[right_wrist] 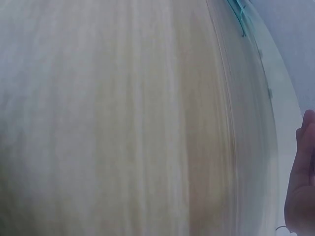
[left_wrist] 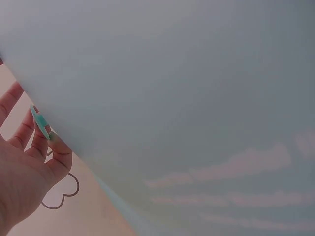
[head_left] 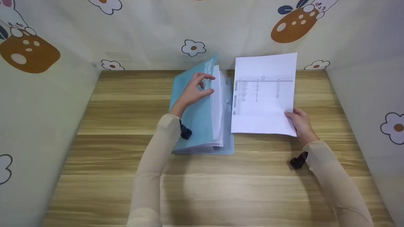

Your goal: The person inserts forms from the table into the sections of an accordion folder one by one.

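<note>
My left hand is at the raised free edge of a light-blue folder lying partly open, white sheets inside. In the left wrist view, the thumb and a curled finger pinch a small flat teal piece beside the cover; its exact kind cannot be told. With thumb in front and fingers behind, my right hand holds a white paper sheet with a printed table by its lower right edge. The sheet stands tilted up, right of the folder. Only part of the right hand shows in the right wrist view.
Wood-grain table lies below, bounded at back and sides by a pale curtain printed with flowers and rabbits. A small black device is on the left wrist, another black device on the right.
</note>
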